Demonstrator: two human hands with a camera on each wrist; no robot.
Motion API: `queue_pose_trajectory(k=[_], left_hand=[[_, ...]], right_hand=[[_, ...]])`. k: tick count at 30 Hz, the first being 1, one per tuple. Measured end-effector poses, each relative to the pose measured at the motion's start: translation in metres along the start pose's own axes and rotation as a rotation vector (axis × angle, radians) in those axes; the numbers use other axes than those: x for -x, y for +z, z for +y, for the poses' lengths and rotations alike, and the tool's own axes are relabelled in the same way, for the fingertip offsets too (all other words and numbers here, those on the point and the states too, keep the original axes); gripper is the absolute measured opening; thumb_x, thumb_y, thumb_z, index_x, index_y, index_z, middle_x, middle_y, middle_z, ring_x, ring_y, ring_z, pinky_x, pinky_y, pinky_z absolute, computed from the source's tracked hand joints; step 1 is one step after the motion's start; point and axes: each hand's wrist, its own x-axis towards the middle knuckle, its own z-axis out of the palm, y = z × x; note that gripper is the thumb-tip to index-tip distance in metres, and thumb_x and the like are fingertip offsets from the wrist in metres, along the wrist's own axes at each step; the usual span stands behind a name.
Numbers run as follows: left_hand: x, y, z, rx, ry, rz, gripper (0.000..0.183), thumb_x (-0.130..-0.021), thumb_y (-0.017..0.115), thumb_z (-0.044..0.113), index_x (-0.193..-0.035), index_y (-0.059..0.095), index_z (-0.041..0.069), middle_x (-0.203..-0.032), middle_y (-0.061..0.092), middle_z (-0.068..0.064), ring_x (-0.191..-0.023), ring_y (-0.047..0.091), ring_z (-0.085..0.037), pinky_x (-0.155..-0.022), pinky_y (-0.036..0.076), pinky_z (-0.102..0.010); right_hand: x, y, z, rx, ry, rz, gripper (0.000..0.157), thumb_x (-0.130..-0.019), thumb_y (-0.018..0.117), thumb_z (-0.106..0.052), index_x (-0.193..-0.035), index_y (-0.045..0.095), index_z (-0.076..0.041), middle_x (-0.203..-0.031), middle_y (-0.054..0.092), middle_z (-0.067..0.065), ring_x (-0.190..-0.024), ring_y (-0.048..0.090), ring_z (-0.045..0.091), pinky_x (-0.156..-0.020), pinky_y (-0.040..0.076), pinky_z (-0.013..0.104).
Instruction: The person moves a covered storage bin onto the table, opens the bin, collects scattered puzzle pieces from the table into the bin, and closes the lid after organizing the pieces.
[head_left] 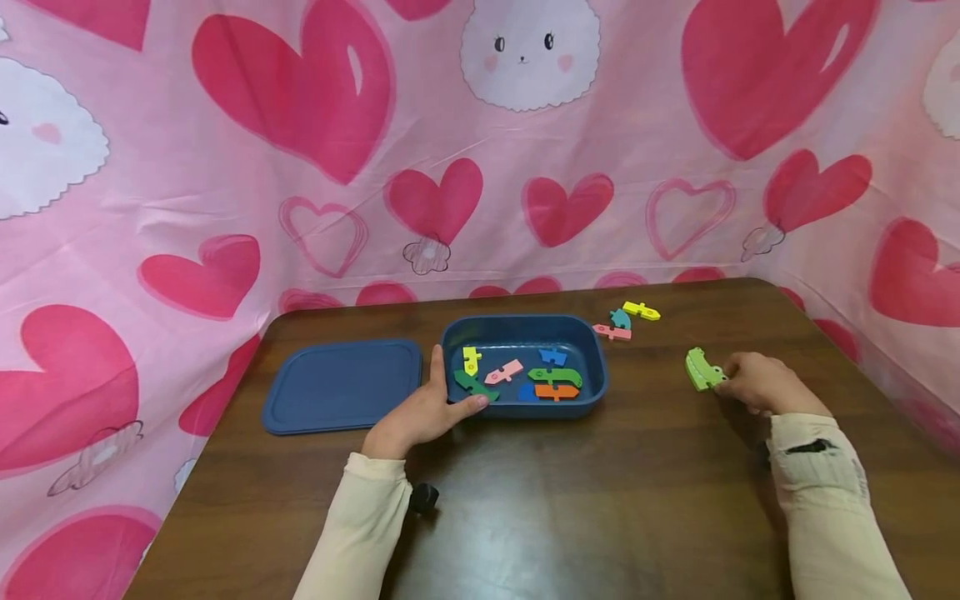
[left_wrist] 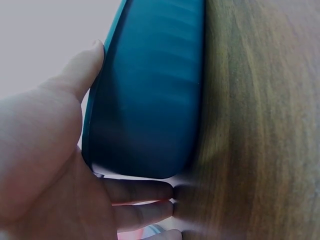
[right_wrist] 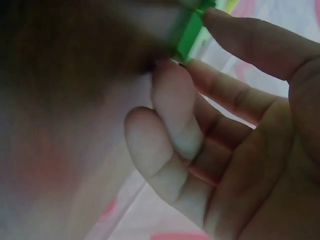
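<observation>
My right hand (head_left: 768,385) pinches one end of a light green toy crocodile head (head_left: 701,371), with white teeth and round eyes, over the right of the table. In the right wrist view its green edge (right_wrist: 189,36) shows between thumb and fingertips; the other fingers are curled. My left hand (head_left: 423,414) rests around the near left corner of a dark blue box (head_left: 551,410), thumb at the front rim and fingers straight along the end wall. Inside lie several flat puzzle pieces: yellow (head_left: 470,360), pink (head_left: 504,372), orange (head_left: 557,392), green and blue.
A blue lid (head_left: 343,383) lies flat left of the box. Beyond the box's right corner are a pink piece (head_left: 612,332), a teal piece (head_left: 620,318) and a yellow piece (head_left: 641,311). Pink heart-print cloth (head_left: 495,208) hangs behind the brown table (head_left: 570,508).
</observation>
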Motion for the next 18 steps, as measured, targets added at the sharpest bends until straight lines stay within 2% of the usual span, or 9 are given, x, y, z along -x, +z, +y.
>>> queue_pose_trajectory(k=[8, 13, 18], left_hand=[[0.001, -0.002, 0.000, 0.009, 0.013, -0.003, 0.120, -0.091, 0.062, 0.064, -0.158, -0.023, 0.011, -0.163, 0.022, -0.021, -0.142, 0.035, -0.039, -0.110, 0.036, -0.053], [0.002, -0.003, 0.002, 0.010, 0.012, -0.004, 0.120, -0.092, 0.062, 0.063, -0.158, -0.023, 0.011, -0.164, 0.019, -0.020, -0.144, 0.032, -0.039, -0.112, 0.034, -0.053], [0.002, -0.002, 0.001, 0.011, 0.008, -0.007, 0.120, -0.092, 0.062, 0.063, -0.158, -0.022, 0.011, -0.164, 0.019, -0.021, -0.143, 0.033, -0.040, -0.111, 0.035, -0.054]], right_hand=[[-0.005, 0.006, -0.004, 0.048, -0.006, 0.049, 0.027, -0.087, 0.066, -0.017, -0.098, 0.057, 0.006, -0.069, 0.052, 0.008, -0.060, 0.051, 0.025, -0.054, 0.042, 0.037], [-0.013, 0.011, -0.007, 0.118, -0.117, 0.121, 0.027, -0.082, 0.065, -0.009, -0.105, 0.062, 0.006, -0.082, 0.062, 0.014, -0.072, 0.055, 0.032, -0.063, 0.045, 0.047], [-0.016, 0.017, -0.013, -0.018, -0.186, 0.087, 0.033, -0.089, 0.060, -0.001, -0.121, 0.062, 0.007, -0.097, 0.065, 0.023, -0.065, 0.060, 0.024, -0.058, 0.051, 0.042]])
